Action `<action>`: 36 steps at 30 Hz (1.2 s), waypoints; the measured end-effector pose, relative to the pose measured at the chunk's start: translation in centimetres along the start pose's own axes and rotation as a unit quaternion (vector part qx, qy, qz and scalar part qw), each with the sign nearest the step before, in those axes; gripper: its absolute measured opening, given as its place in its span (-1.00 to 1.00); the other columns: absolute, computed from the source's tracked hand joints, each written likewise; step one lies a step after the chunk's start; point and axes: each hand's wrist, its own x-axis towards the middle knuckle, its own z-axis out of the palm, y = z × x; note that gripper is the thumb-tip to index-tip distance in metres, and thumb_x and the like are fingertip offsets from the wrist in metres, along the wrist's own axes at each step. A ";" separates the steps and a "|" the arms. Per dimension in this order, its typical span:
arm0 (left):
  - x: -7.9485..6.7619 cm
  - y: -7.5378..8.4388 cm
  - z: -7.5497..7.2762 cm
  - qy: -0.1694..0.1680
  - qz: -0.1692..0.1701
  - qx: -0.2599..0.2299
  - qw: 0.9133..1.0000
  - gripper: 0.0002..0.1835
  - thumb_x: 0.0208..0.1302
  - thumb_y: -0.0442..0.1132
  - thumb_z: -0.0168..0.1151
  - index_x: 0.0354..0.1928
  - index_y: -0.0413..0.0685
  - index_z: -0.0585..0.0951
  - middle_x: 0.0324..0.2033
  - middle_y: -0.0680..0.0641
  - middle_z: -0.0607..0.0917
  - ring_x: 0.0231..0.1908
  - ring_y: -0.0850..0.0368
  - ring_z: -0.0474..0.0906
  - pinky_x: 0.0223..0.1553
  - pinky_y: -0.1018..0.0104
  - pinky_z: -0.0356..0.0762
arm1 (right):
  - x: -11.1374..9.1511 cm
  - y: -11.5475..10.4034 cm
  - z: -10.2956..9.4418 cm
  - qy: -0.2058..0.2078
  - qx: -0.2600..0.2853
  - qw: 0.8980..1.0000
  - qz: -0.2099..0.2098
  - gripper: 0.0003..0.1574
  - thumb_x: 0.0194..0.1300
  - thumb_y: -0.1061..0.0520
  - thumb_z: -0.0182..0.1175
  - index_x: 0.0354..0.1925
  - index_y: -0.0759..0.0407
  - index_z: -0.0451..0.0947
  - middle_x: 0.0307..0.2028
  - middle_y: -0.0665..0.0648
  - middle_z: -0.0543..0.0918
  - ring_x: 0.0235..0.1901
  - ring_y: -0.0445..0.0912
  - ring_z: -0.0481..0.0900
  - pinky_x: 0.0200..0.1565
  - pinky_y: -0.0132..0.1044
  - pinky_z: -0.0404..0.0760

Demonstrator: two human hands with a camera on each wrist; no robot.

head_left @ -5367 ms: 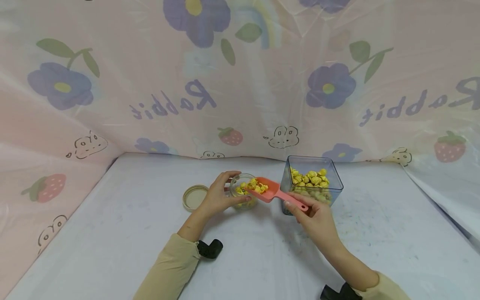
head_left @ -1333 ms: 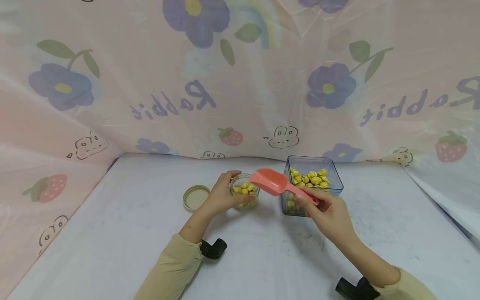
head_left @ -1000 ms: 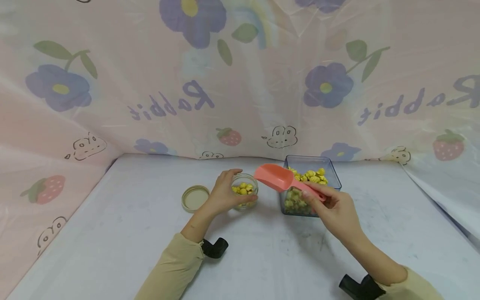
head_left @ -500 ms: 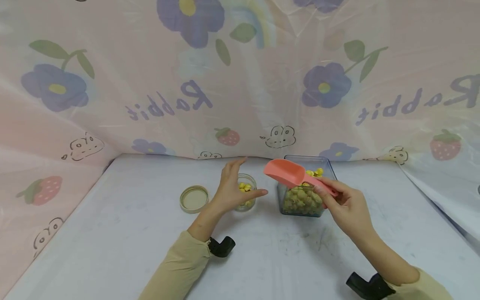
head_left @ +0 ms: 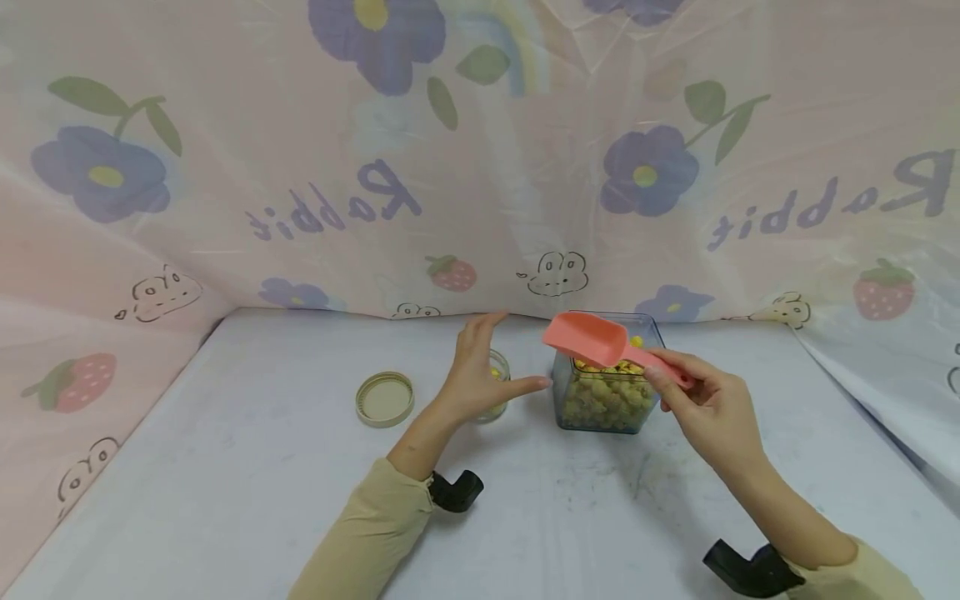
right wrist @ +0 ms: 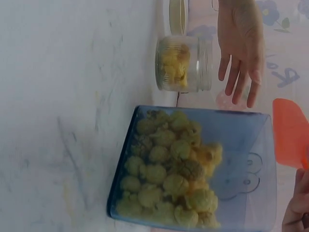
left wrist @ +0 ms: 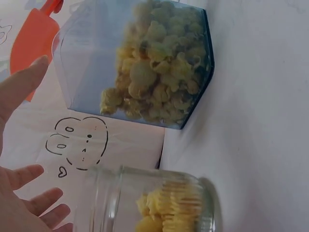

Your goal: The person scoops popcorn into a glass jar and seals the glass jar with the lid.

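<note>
Across the white desk [head_left: 555, 533], popcorn [right wrist: 176, 63] twice

Leftmost lies a round lid [head_left: 385, 400]. Next, a glass jar [right wrist: 194, 65] of popcorn stands below the left hand's spread grip [head_left: 476, 379]. Then comes a clear tub [right wrist: 244, 140] of popcorn; over it hangs a coral scoop [head_left: 592, 339], pinched in the right hand's grip [head_left: 708, 404].

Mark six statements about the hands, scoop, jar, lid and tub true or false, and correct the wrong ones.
1. The right hand holds the scoop while the left hand holds nothing. True.
2. Popcorn lies in the tub. True.
3. The scoop is blue. False: it is pinkish orange.
4. The lid lies on the table, off the jar. True.
5. The jar is empty. False: popcorn shows inside.
6. In the head view, the jar stands right of the tub. False: it stands left.
</note>
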 end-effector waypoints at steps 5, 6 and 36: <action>0.1 0.3 0.4 -0.007 0.000 0.004 1.000 0.10 -0.14 0.10 0.55 0.44 0.13 0.14 0.42 -0.02 0.12 0.42 0.05 0.01 0.32 -0.14 0.20 | 0.1 0.3 -0.7 0.007 -0.023 1.000 0.009 -0.68 0.25 0.31 0.24 -0.01 0.38 0.59 -0.59 -0.23 0.53 -0.67 -0.26 0.41 -0.73 -0.31 0.22; 0.1 0.4 0.5 -0.010 0.000 0.002 1.000 0.10 -0.13 0.10 0.55 0.45 0.13 0.13 0.42 -0.02 0.11 0.42 0.05 0.00 0.31 -0.15 0.20 | 0.1 0.4 -0.8 0.008 -0.029 0.999 0.011 -0.68 0.26 0.31 0.24 -0.01 0.38 0.59 -0.59 -0.23 0.53 -0.68 -0.25 0.40 -0.74 -0.31 0.21; 1.5 1.4 3.4 -0.070 0.011 -0.034 0.997 0.13 -0.06 0.09 0.51 0.49 0.26 0.01 0.48 -0.04 0.00 0.45 0.00 -0.01 0.36 -0.11 0.16 | 1.2 1.0 -3.5 -0.012 -0.120 0.993 0.016 -0.67 0.28 0.23 0.24 0.01 0.31 0.59 -0.65 -0.23 0.47 -0.69 -0.27 0.36 -0.74 -0.35 0.19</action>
